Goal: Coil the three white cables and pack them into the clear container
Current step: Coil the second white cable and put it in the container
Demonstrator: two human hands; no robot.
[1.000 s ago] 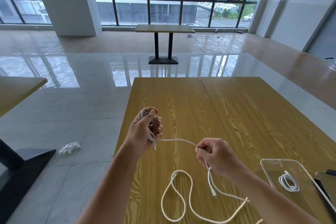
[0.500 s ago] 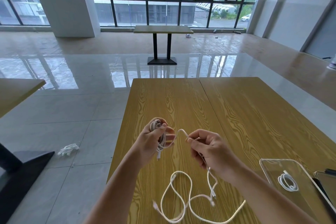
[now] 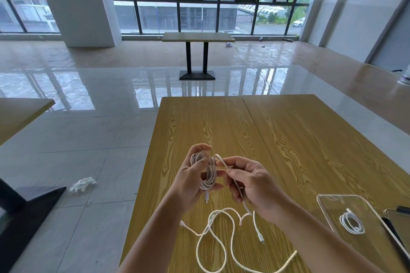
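Note:
My left hand [image 3: 190,179] grips a coil of white cable [image 3: 208,173] above the wooden table [image 3: 288,139], with a short plug end hanging below it. My right hand [image 3: 250,182] pinches the free run of that same cable right beside the coil; its tail drops to the table. A second white cable [image 3: 224,241] lies in loose loops on the table under my hands. A third, small coiled cable [image 3: 352,223] rests inside the clear container [image 3: 328,201] at the right.
A dark phone or tablet [image 3: 399,226] lies at the table's right edge beside the container. The table's left edge drops to a tiled floor with a crumpled white scrap [image 3: 83,184]. Another table's black base [image 3: 26,210] stands at lower left.
My right hand has moved left and up, close to my left hand, laying another turn of cable onto the coil. The slack between my hands has shortened and the tail has been dragged across the table.

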